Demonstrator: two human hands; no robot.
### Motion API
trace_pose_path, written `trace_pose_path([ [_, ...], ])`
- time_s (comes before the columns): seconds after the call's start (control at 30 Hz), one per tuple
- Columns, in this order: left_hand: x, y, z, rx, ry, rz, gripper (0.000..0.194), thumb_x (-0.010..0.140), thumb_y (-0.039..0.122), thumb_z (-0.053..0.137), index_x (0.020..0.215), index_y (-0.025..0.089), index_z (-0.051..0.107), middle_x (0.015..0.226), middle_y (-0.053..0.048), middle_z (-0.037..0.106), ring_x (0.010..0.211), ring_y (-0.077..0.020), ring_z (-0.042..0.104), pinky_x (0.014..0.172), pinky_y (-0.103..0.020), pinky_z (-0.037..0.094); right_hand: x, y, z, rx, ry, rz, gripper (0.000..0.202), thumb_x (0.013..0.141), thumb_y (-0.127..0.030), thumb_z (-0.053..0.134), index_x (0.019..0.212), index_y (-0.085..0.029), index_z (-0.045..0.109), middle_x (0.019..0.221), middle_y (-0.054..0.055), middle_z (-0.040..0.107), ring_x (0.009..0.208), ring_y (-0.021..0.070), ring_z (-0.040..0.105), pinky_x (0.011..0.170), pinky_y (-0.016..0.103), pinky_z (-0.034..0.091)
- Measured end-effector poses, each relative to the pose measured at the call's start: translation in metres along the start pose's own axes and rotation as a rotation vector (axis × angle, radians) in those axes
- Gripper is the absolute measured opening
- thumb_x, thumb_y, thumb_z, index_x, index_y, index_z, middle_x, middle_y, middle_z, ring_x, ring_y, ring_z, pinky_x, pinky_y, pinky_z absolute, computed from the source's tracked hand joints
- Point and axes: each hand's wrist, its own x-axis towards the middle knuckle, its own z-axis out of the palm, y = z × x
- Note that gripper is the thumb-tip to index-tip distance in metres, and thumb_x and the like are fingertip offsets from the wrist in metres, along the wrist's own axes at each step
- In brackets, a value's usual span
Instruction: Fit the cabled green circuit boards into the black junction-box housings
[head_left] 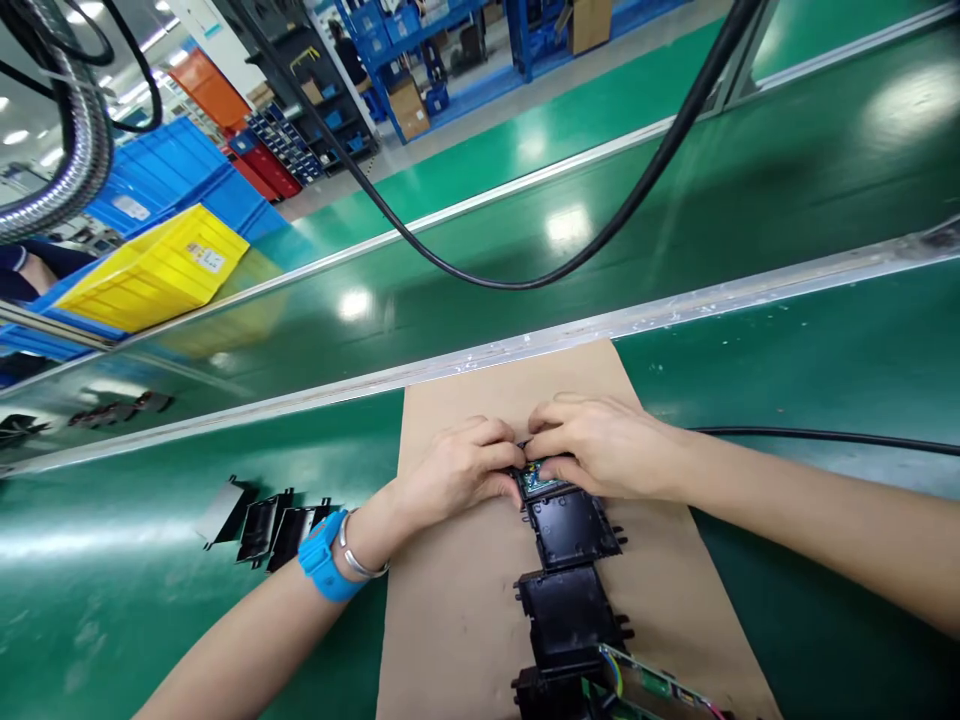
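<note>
Both hands meet over a small circuit board (536, 482) seated in a black plastic housing at the top of a column of housings. My left hand (465, 465) is closed, with thumb and fingers pinching the housing's left edge. From the other side, my right hand (600, 445) bends its fingers over the far edge, its thumb pressed on the board. Fingers cover part of the board. Just below lie an open black housing (574, 527) and another housing (571, 615). Nearest me, a green circuit board with coloured wires (660, 685) stands tilted by a further housing (551, 695).
A brown cardboard sheet (450, 600) lies under the work on the green bench (112, 620). Several black housing pieces (266, 525) sit at the left. Behind the metal rail (510, 352), a black cable (517, 285) droops overhead. A yellow bin (157, 270) stands farther left.
</note>
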Motion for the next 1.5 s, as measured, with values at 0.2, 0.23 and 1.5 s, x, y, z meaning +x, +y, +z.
trace_pose_path([
  [0.2,-0.01,-0.001,0.007,-0.119,0.165,-0.051,0.038,0.078,0.047,0.069,0.102,0.017,0.066,0.097,-0.007,0.066,0.086,-0.0152,0.063,0.075,-0.027,0.053,-0.006,-0.001,0.011,0.115,0.161,0.089,0.02,0.08,-0.022,0.068,0.099,-0.021,0.069,0.097,0.002,0.069,0.095,0.0189,0.061,0.084,0.033,0.046],
  [0.23,-0.012,-0.002,0.007,-0.154,0.183,-0.082,0.042,0.076,0.047,0.071,0.105,0.017,0.065,0.097,-0.006,0.067,0.086,-0.0148,0.064,0.077,-0.027,0.054,-0.006,-0.002,0.011,0.12,0.164,0.111,0.02,0.078,-0.024,0.07,0.098,-0.02,0.068,0.095,0.002,0.069,0.094,0.0189,0.061,0.082,0.032,0.047],
  [1.5,0.012,-0.013,-0.015,-0.17,-0.204,0.099,0.024,0.089,0.037,0.06,0.096,0.015,0.062,0.112,-0.011,0.058,0.107,-0.0223,0.056,0.093,-0.034,0.046,0.019,-0.024,0.021,0.156,0.206,0.5,0.002,0.071,-0.021,0.053,0.071,-0.022,0.055,0.077,0.001,0.058,0.071,0.0165,0.049,0.061,0.03,0.032],
])
